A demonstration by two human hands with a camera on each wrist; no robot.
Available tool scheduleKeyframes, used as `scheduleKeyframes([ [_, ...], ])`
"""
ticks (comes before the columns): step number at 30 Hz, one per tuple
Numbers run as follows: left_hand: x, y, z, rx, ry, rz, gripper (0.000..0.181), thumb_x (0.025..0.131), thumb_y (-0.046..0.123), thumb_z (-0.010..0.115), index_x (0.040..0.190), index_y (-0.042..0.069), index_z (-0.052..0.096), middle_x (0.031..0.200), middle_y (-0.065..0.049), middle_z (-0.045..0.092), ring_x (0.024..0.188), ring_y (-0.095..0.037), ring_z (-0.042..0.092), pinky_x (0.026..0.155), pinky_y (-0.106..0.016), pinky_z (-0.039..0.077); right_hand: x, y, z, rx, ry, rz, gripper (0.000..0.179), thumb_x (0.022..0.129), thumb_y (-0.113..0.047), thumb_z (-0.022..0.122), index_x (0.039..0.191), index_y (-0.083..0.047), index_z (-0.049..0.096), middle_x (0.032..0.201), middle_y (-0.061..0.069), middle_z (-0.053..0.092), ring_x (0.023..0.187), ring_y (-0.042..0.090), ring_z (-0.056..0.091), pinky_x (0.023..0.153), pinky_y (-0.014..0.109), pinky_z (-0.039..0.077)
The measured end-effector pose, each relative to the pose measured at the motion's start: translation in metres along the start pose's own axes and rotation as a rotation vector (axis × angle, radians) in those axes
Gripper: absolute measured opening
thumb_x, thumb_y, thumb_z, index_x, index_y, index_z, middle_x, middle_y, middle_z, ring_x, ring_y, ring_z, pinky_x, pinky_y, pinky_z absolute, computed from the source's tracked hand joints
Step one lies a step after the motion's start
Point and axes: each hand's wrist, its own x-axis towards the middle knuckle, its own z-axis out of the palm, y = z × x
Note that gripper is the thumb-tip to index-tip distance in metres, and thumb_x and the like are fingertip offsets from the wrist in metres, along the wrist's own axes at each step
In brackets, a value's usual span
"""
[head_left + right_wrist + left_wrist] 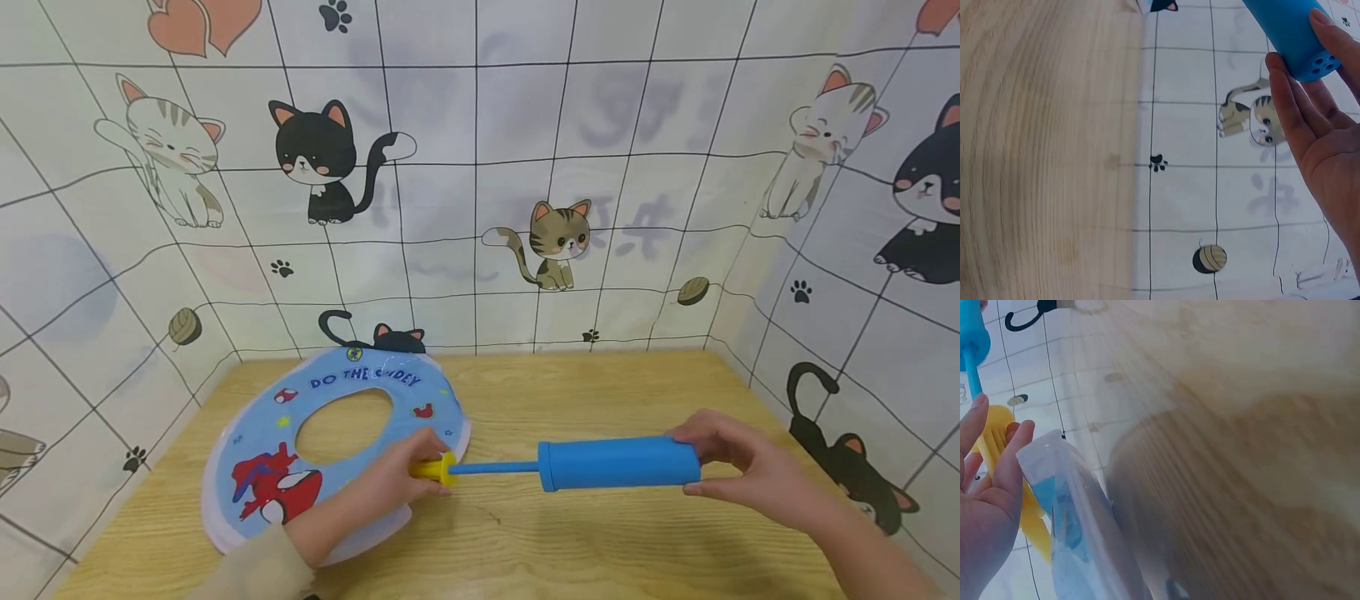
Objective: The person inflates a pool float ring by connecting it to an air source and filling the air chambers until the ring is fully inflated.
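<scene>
Pump held between two hands, its rod showing

Nearest, a sleeve (pixel 258 562) leads to the left hand (pixel 401 479), its fingers and thumb closed around the yellow handle (pixel 448 469) of the pump (pixel 618 462). The right hand (pixel 750 471) pinches the far end of the blue body, thumb on one side and fingers on the other, the palm off it. The pump lies roughly level above the table (pixel 600 542), a length of rod (pixel 495 467) bare between handle and body.

That right grip looks the weaker: a hard push on the handle could drive the smooth body out of the fingertips. If the hands fell out of line, the thin rod might bend or bind. Fingers sliding over the holes (pixel 1324 64) in the end could block them.

Beyond the left forearm, the ring (pixel 255 417) rests on the table, just beside the left hand; a careless elbow or wrist could shove it. Behind stands the cat-printed wall (pixel 450 250).
</scene>
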Motion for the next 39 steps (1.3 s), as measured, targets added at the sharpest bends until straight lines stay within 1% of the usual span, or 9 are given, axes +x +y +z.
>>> scheduleKeyframes([
  [8,-0.015,0.0,-0.003,-0.025,-0.052,0.004,0.036,0.083,0.009,0.078,0.107,0.015,0.052,0.115,-0.006,0.069,0.099,-0.018,0.064,0.083,-0.026,0.052,-0.017,-0.009,-0.017,0.006,-0.064,0.022,0.059,0.075,0.018,0.072,0.128,-0.002,0.054,0.124,-0.005,0.053,0.095,0.013,0.063,0.074,0.026,0.054],
  [12,-0.021,0.008,-0.002,-0.067,-0.058,-0.022,0.037,0.082,0.01,0.078,0.109,0.014,0.052,0.115,-0.006,0.068,0.096,-0.018,0.062,0.08,-0.025,0.052,-0.018,-0.016,-0.018,-0.025,-0.05,-0.024,0.063,0.071,0.02,0.074,0.127,-0.004,0.056,0.123,0.0,0.054,0.097,0.011,0.06,0.076,0.022,0.053],
  [15,-0.023,0.016,-0.001,-0.096,-0.038,-0.043,0.038,0.082,0.011,0.079,0.11,0.012,0.054,0.115,-0.007,0.068,0.101,-0.022,0.063,0.082,-0.027,0.053,-0.014,-0.018,-0.015,0.007,-0.038,-0.064,0.066,0.068,0.022,0.075,0.126,-0.001,0.056,0.124,0.004,0.054,0.1,0.01,0.059,0.079,0.021,0.052],
  [20,-0.024,0.023,0.004,-0.078,-0.005,-0.043,0.038,0.08,0.011,0.081,0.109,0.011,0.056,0.111,-0.005,0.069,0.1,-0.02,0.064,0.083,-0.026,0.053,-0.002,-0.019,0.003,0.061,-0.027,-0.055,0.061,0.069,0.018,0.077,0.124,0.0,0.058,0.122,0.002,0.056,0.098,0.012,0.062,0.079,0.023,0.053],
  [25,-0.019,0.021,0.008,-0.079,0.008,-0.044,0.038,0.081,0.007,0.08,0.109,0.009,0.055,0.109,-0.005,0.069,0.095,-0.019,0.064,0.082,-0.027,0.052,0.012,-0.017,0.028,0.061,-0.01,0.048,0.051,0.075,0.004,0.08,0.12,-0.007,0.06,0.113,0.001,0.059,0.088,0.017,0.065,0.076,0.027,0.054],
  [29,-0.015,0.021,0.011,-0.053,0.025,-0.048,0.039,0.08,0.007,0.08,0.11,0.01,0.056,0.111,-0.006,0.068,0.1,-0.022,0.063,0.086,-0.032,0.052,0.021,-0.015,0.045,0.09,-0.008,0.12,0.047,0.077,-0.002,0.081,0.119,-0.007,0.061,0.11,0.004,0.06,0.086,0.019,0.066,0.076,0.028,0.054],
  [32,-0.013,0.021,0.013,-0.041,0.019,-0.047,0.041,0.079,0.007,0.081,0.111,0.01,0.055,0.112,-0.006,0.068,0.1,-0.022,0.063,0.085,-0.032,0.052,0.026,-0.017,0.055,0.121,-0.013,0.154,0.046,0.079,-0.005,0.08,0.12,-0.007,0.061,0.11,0.007,0.059,0.086,0.02,0.066,0.076,0.028,0.055],
  [35,-0.011,0.022,0.014,-0.056,0.001,-0.048,0.043,0.078,0.005,0.082,0.111,0.01,0.054,0.111,-0.007,0.069,0.095,-0.019,0.063,0.081,-0.027,0.052,0.031,-0.021,0.065,0.133,-0.013,0.147,0.045,0.079,-0.007,0.081,0.119,-0.008,0.061,0.109,0.008,0.059,0.084,0.02,0.066,0.075,0.03,0.055],
  [39,-0.008,0.025,0.014,-0.08,-0.021,-0.038,0.043,0.078,0.006,0.082,0.11,0.011,0.053,0.109,-0.006,0.07,0.09,-0.017,0.063,0.079,-0.025,0.05,0.037,-0.027,0.074,0.114,-0.018,0.077,0.045,0.078,-0.009,0.081,0.119,-0.012,0.061,0.108,0.006,0.06,0.082,0.02,0.066,0.074,0.031,0.054],
])
